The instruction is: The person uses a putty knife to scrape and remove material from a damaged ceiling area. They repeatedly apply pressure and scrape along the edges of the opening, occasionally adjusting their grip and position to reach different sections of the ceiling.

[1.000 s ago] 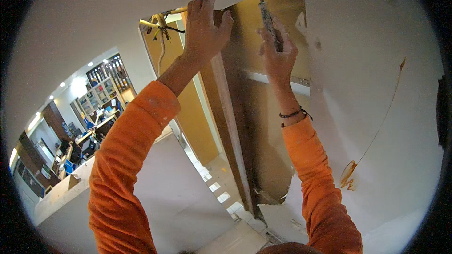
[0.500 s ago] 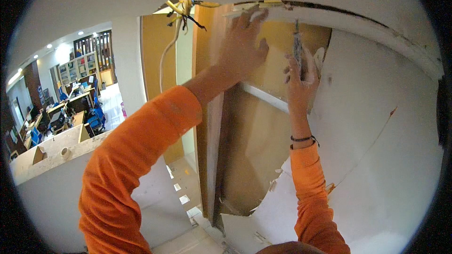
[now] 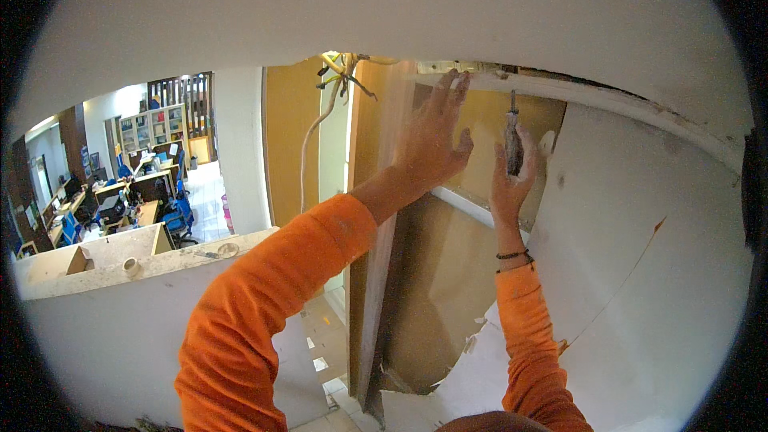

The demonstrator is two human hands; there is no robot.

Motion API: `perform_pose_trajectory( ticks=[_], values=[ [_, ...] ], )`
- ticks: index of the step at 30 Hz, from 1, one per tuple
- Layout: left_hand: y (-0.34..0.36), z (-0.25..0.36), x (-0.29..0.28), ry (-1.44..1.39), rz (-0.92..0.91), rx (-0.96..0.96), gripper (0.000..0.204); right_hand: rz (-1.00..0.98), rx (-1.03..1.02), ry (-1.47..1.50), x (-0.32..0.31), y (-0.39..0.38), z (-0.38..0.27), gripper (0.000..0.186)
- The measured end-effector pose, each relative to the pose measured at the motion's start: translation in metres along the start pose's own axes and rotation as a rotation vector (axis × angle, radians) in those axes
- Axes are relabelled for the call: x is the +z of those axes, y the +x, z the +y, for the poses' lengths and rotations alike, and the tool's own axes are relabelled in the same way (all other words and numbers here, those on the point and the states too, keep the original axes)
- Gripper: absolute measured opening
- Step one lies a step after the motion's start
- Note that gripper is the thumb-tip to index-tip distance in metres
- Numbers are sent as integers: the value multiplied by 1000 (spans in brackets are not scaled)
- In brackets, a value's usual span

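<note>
My left hand (image 3: 432, 140) is raised with fingers spread, its palm pressed against the upright wooden post (image 3: 372, 216) and the brown panel (image 3: 448, 272) behind it, fingertips reaching the top edge of the opening. My right hand (image 3: 512, 176) is shut on a screwdriver (image 3: 513, 136) with a dark handle, its shaft pointing up at the broken edge of the white ceiling board (image 3: 608, 96). Both arms wear orange sleeves, and a dark band circles the right wrist.
Loose wires (image 3: 336, 80) hang from the ceiling left of the post. Torn white wall board (image 3: 640, 272) fills the right. A low white wall (image 3: 120, 296) topped by a dusty ledge stands at the left, an office with desks and blue chairs (image 3: 136, 192) beyond. Debris lies on the tiled floor (image 3: 320, 352).
The view has swung, so the opening and hands now sit further right. My left hand has slid along the post's top, and my right hand has lifted the screwdriver tip nearer the ceiling edge.
</note>
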State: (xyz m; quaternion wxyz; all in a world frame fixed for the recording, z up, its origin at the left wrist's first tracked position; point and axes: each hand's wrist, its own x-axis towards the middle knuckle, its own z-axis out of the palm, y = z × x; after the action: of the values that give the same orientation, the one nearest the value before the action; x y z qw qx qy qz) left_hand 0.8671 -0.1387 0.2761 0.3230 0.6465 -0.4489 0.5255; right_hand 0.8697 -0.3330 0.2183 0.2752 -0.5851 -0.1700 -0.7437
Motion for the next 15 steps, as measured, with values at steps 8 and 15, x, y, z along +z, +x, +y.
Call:
perform_pose_trajectory(
  ticks=[8,15],
  values=[
    [13,1,0,-29,30,14,72,44,-130,-63,2,-2,3,37],
    [18,9,-3,-78,37,-53,71,-17,-123,-170,-9,6,-3,35]
  ],
)
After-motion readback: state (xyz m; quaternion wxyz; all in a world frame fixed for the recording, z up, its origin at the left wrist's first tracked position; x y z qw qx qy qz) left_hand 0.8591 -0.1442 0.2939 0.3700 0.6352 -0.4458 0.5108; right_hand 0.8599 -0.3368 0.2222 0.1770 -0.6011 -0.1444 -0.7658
